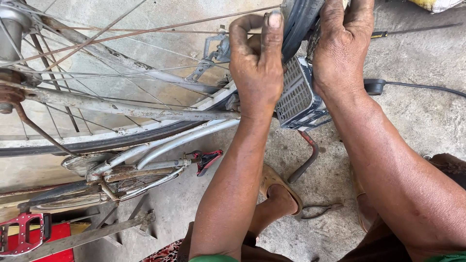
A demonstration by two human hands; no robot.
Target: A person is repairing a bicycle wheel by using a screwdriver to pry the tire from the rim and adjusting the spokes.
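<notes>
1. The bicycle lies upturned on the concrete floor (417, 121), its rear wheel rim (121, 133) running across the left of the view and the tyre (301, 19) curving up at the top between the two hands.
2. The left hand (257, 68) is closed over the tyre's edge, thumb raised and fingers curled down towards the rim beside the brake caliper (216, 53).
3. The right hand (340, 48) clamps the tyre from the other side, fingers wrapped tight over the tread just above the grey plastic crate (296, 94).
4. The step in hand looks like working the tyre bead along the rim by hand; it seems partway round.
5. The next move likely calls for shifting both grips along the tyre while keeping the bead pressed.
6. Pliers (320, 210) lie on the floor by the sandalled foot (279, 191); a red pedal (22, 233) shows lower left.
</notes>
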